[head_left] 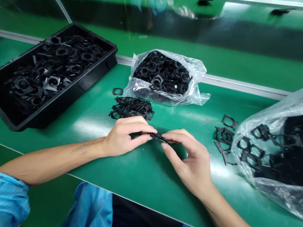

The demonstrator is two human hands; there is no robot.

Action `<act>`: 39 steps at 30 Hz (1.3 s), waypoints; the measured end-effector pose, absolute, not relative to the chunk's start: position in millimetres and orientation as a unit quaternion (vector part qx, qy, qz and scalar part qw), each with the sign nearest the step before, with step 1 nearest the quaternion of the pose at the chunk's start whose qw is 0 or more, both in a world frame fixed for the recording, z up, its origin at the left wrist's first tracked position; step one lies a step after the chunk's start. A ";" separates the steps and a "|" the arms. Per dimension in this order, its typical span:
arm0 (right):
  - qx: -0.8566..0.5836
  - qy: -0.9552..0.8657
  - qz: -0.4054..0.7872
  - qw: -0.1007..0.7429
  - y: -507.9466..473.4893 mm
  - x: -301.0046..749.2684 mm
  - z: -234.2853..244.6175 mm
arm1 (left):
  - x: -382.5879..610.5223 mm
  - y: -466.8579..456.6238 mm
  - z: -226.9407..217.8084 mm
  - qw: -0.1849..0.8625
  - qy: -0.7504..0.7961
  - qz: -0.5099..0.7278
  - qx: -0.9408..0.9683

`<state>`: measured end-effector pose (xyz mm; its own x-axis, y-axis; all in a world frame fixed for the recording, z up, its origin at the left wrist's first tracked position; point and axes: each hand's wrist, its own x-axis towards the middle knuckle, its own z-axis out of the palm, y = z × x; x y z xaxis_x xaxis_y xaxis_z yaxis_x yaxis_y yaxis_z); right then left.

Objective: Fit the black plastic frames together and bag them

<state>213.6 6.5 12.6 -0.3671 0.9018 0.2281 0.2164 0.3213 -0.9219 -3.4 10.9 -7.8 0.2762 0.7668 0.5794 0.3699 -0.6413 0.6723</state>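
Note:
Between my two hands, a thin black plastic part [159, 138] is held edge-on above the green table. My left hand [127, 134] pinches its left end between thumb and fingers. At the other end, my right hand [187, 158] grips it the same way. Seen from the side, its full shape does not show, nor whether it is one piece or two stacked. A pile of flat black frames with round openings [132, 109] lies just beyond my left hand, with a single square frame [117, 91] behind it.
A black bin [81, 88] full of black parts stands at the left. An open clear plastic bag [167, 99] of ring-shaped parts sits at the back. At the right, a larger clear bag [265, 186] holds black frames, with several loose frames [224, 135] beside it.

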 end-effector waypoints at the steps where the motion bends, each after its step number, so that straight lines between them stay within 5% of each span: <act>1: -0.397 -0.711 0.418 0.403 6.0 213.5 12.3 | -3.2 10.9 -8.0 0.210 0.364 0.475 0.773; 39: -0.433 -0.661 0.476 0.386 5.7 213.9 9.9 | -2.3 8.2 -9.2 0.230 0.345 0.460 0.785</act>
